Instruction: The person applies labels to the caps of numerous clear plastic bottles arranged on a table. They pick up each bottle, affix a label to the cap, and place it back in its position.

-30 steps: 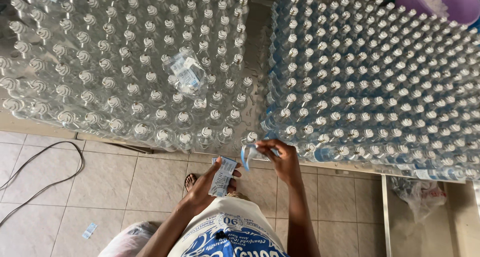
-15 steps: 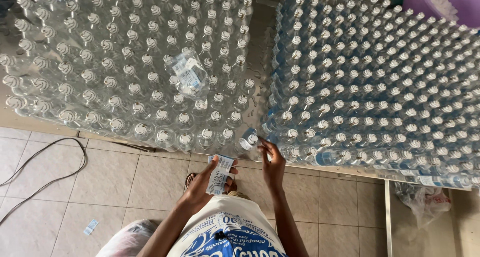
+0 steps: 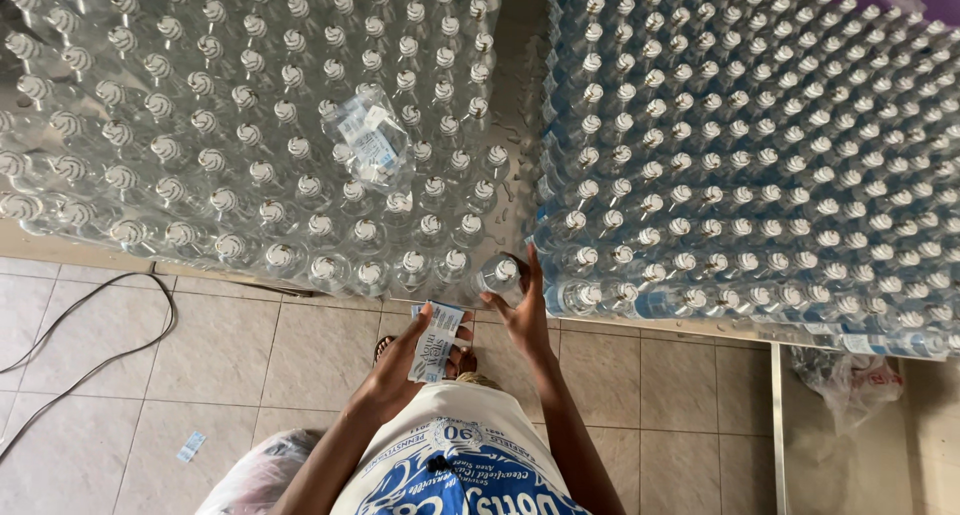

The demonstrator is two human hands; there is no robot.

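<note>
Nearest, the left hand (image 3: 400, 360) pinches a small stack of labels (image 3: 432, 343) between thumb and fingers, just below the bench (image 3: 60, 245) edge. Beside it, the right hand (image 3: 522, 315) is spread, fingers touching a clear bottle (image 3: 497, 275) at the front of the row. Whether this bottle carries a label is hard to see. Farther, a plastic bag (image 3: 372, 140) lies on the bottle caps; the far rows are cut off.

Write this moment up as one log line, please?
left hand: holds stack of labels | right hand: fingers on clear capped bottle at table edge | bag of labels on bottles
</note>
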